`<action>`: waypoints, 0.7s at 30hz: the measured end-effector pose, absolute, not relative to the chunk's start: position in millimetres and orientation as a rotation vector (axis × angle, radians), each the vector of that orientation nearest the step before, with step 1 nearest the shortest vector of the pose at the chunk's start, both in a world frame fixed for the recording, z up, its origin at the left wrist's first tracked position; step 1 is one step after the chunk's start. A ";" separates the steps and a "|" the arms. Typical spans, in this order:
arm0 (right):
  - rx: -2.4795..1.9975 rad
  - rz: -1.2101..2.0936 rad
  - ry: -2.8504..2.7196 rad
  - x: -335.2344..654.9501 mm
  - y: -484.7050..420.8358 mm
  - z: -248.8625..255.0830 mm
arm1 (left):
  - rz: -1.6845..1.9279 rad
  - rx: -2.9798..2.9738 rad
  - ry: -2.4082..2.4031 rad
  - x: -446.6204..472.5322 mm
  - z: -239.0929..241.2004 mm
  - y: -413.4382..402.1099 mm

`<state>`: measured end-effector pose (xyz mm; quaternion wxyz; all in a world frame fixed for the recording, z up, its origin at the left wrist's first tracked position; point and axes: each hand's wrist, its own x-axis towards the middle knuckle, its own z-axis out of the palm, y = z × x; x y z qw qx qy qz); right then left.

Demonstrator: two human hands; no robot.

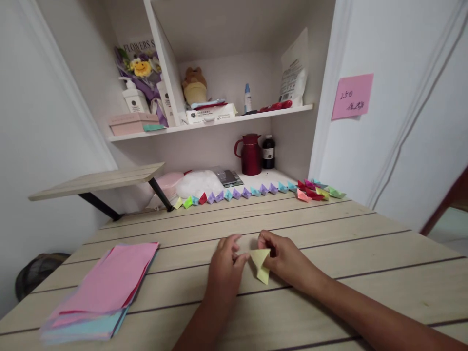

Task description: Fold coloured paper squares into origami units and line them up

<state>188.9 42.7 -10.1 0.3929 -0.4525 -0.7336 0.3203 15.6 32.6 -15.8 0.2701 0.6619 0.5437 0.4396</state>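
A small folded piece of pale yellow paper [261, 263] is held between both my hands just above the wooden table [329, 229]. My left hand [225, 267] pinches its left corner with fingers closed. My right hand [283, 256] grips its right side, fingers curled over the top edge. A row of finished folded paper boats [241, 193] in several colours lines the table's far edge.
A stack of pink and blue paper sheets [104, 287] lies at the front left. A raised wooden shelf board [98, 180] stands at back left. A red jug [250, 154] and a dark bottle [268, 152] sit in the alcove. A pink note [352, 96] hangs on the wall.
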 end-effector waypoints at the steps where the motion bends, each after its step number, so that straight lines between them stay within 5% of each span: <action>1: -1.207 0.741 -1.893 187.4 43.1 -11.0 | 1.222 1.781 1.530 13.1 -18.2 34.5; 9: -1.425 0.520 -1.989 186.7 50.1 -18.5 | 1.247 1.675 1.696 7.3 -21.5 32.2; 15: -1.376 0.626 -1.889 190.4 55.1 -22.2 | 1.752 1.832 1.737 22.3 0.5 8.6; 21: -1.398 0.594 -1.914 187.7 51.5 -21.5 | 1.139 1.870 1.708 39.4 -14.0 4.4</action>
